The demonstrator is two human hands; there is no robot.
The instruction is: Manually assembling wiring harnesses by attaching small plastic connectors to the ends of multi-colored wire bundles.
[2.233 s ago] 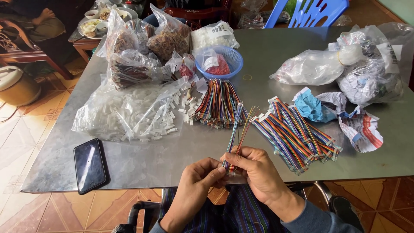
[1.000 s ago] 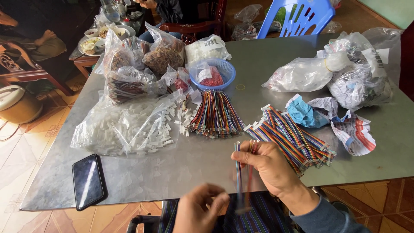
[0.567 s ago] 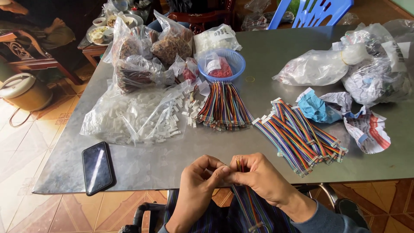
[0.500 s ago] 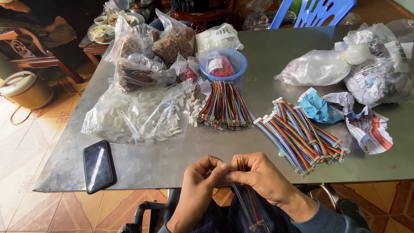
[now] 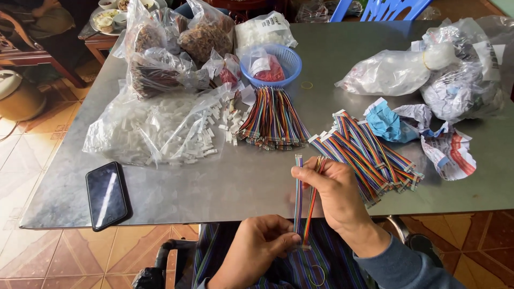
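Hands pinch two cables (image 5: 298, 198) taut: your right hand (image 5: 332, 195) grips the tops, left hand (image 5: 257, 247) the bottoms; align ends next.

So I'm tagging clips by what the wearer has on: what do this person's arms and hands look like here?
Both hands are bare, without gloves, rings or a watch in view. The right hand comes out of a long grey-blue knit sleeve that ends at the wrist. The left hand shows no sleeve; its forearm is cut off by the frame edge.
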